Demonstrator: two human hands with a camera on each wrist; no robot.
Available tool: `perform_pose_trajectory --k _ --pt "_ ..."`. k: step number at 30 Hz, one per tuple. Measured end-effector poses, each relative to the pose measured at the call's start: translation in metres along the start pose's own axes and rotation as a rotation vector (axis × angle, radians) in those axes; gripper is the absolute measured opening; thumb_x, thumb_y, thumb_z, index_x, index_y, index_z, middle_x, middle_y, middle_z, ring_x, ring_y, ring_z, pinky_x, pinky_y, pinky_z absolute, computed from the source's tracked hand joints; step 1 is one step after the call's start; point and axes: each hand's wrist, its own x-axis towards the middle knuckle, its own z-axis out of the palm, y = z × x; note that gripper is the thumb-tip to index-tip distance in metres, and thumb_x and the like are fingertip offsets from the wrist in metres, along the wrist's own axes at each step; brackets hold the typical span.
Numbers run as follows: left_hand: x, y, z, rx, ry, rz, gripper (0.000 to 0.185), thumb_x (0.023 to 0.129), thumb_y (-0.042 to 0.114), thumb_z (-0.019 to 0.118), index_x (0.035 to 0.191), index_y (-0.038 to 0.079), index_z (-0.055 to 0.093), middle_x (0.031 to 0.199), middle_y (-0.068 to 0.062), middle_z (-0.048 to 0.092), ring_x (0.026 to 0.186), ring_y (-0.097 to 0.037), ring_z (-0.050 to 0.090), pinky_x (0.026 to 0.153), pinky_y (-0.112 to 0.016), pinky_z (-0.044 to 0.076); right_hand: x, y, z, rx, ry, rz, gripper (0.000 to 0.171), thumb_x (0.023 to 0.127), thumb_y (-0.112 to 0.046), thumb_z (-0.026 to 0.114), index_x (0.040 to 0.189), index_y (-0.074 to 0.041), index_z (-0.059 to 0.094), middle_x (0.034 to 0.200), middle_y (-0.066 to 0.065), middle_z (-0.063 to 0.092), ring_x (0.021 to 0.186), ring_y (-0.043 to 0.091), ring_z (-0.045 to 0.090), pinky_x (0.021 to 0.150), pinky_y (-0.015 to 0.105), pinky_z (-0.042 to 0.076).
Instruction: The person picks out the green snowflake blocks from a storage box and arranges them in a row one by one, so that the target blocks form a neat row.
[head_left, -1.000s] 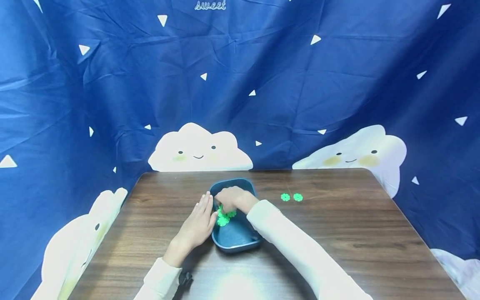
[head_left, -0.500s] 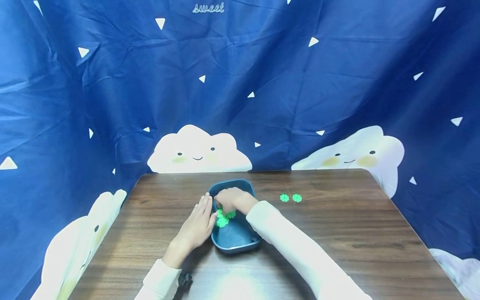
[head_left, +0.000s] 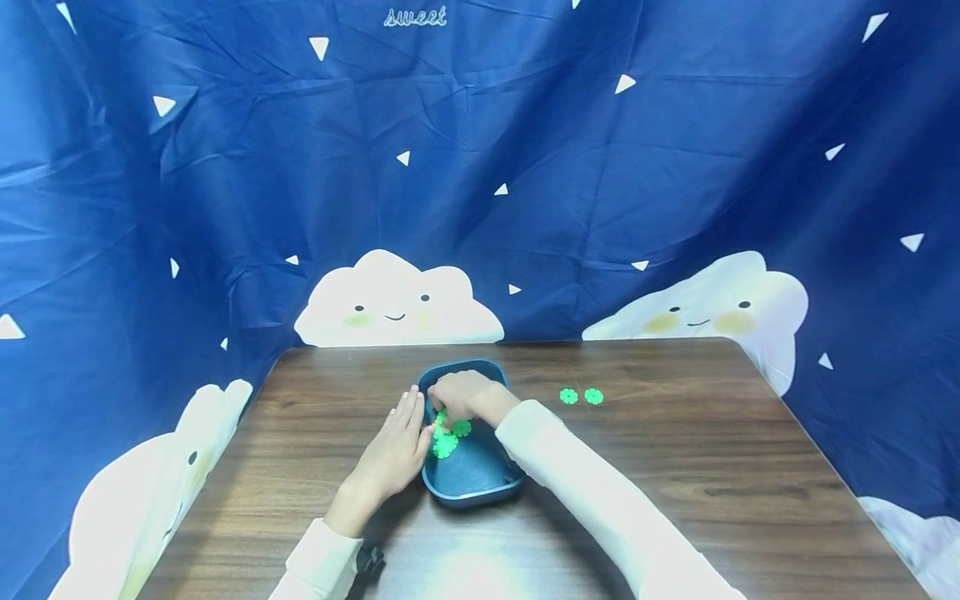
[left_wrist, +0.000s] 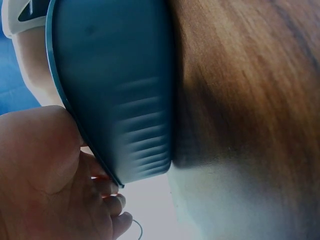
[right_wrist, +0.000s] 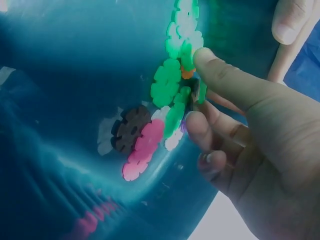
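Inside a dark teal bin [head_left: 480,475] on the table my right hand [head_left: 467,396] reaches down with curled fingers. In the right wrist view, thumb and fingers of the right hand [right_wrist: 280,130] pinch a green notched disc [right_wrist: 202,92], seen edge-on; another green disc touches the thumb tip. More green discs [right_wrist: 166,82] lie around them, with a black disc [right_wrist: 131,131], pink discs [right_wrist: 143,150] and a bit of orange. My left hand [head_left: 393,446] rests along the bin's left rim with straight fingers. The left wrist view shows it over the bin wall [left_wrist: 115,90].
Two green discs [head_left: 581,397] lie side by side on the wooden table [head_left: 675,467], right of the bin. A small black object [head_left: 369,560] sits by the left sleeve. A blue curtain [head_left: 480,192] with clouds hangs behind the table.
The right hand stays in the bin with only slight finger movement among the green discs. The left hand keeps its place at the rim. The head view has shifted slightly.
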Motion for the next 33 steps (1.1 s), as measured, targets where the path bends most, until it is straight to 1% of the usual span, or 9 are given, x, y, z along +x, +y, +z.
perform_pose_trajectory --k 3,6,9,12,17,22,26,29,33 --pt "0.000 0.000 0.001 0.007 0.004 0.002 0.062 0.106 0.035 0.033 0.153 -0.004 0.023 0.163 -0.020 0.019 0.151 -0.035 0.018 0.121 -0.053 0.025 0.000 0.002 0.000 0.013 0.011 -0.004 0.032 0.087 -0.033 0.075 0.115 -0.021 0.068 0.101 -0.008 0.067 0.074 0.008 0.060 0.065 0.023 0.052" --pt "0.000 0.000 0.002 -0.004 0.016 0.004 0.060 0.106 0.031 0.037 0.152 -0.005 0.025 0.162 -0.020 0.021 0.151 -0.036 0.020 0.120 -0.054 0.026 -0.002 0.003 -0.001 0.020 0.018 -0.003 0.029 0.090 -0.024 0.070 0.119 -0.020 0.068 0.107 -0.006 0.066 0.078 0.009 0.060 0.064 0.022 0.051" --pt "0.000 -0.001 0.003 -0.007 0.016 -0.001 0.060 0.105 0.030 0.038 0.153 -0.004 0.025 0.163 -0.020 0.019 0.151 -0.034 0.019 0.121 -0.053 0.026 -0.004 0.004 -0.003 0.020 0.023 0.006 0.032 0.090 -0.017 0.066 0.122 -0.020 0.067 0.112 -0.004 0.065 0.082 0.010 0.059 0.065 0.022 0.051" --pt "0.000 -0.002 0.004 -0.006 0.008 -0.008 0.060 0.106 0.031 0.037 0.154 -0.003 0.023 0.163 -0.018 0.017 0.152 -0.033 0.017 0.122 -0.052 0.025 -0.007 0.006 -0.005 0.010 0.038 0.015 0.031 0.089 -0.018 0.065 0.121 -0.019 0.067 0.109 -0.005 0.062 0.084 0.010 0.058 0.067 0.023 0.051" --pt "-0.001 0.000 0.001 -0.002 0.002 -0.008 0.060 0.106 0.033 0.036 0.153 -0.004 0.024 0.163 -0.019 0.017 0.152 -0.033 0.016 0.122 -0.051 0.024 -0.014 0.009 -0.011 -0.021 0.079 0.016 0.026 0.086 -0.020 0.069 0.112 -0.020 0.066 0.104 -0.006 0.058 0.083 0.011 0.056 0.071 0.025 0.052" --pt "-0.002 0.001 0.000 -0.007 0.018 0.007 0.060 0.105 0.030 0.039 0.152 -0.005 0.026 0.162 -0.021 0.019 0.151 -0.036 0.019 0.121 -0.054 0.025 -0.023 0.013 -0.018 -0.023 0.102 0.024 0.029 0.086 -0.017 0.069 0.115 -0.020 0.066 0.105 -0.006 0.058 0.083 0.012 0.057 0.075 0.027 0.054" --pt "-0.002 0.001 0.001 -0.017 0.030 0.005 0.060 0.105 0.029 0.040 0.152 -0.005 0.026 0.162 -0.021 0.020 0.151 -0.036 0.019 0.120 -0.054 0.026 -0.029 0.018 -0.023 -0.012 0.115 0.030 0.032 0.087 -0.015 0.067 0.118 -0.020 0.065 0.106 -0.005 0.057 0.081 0.012 0.057 0.074 0.026 0.055" --pt "-0.001 0.000 0.002 -0.019 0.031 0.002 0.060 0.105 0.029 0.041 0.152 -0.005 0.026 0.162 -0.021 0.020 0.151 -0.036 0.019 0.121 -0.054 0.025 -0.034 0.022 -0.027 0.021 0.121 0.041 0.031 0.086 -0.015 0.067 0.117 -0.020 0.065 0.105 -0.005 0.057 0.080 0.012 0.058 0.070 0.025 0.054" --pt "-0.002 0.001 0.001 -0.017 0.021 -0.001 0.060 0.105 0.029 0.040 0.152 -0.005 0.026 0.162 -0.021 0.020 0.151 -0.036 0.019 0.121 -0.053 0.024 -0.042 0.028 -0.032 0.040 0.141 0.050 0.029 0.086 -0.017 0.068 0.114 -0.020 0.065 0.105 -0.006 0.058 0.081 0.012 0.057 0.071 0.026 0.053"
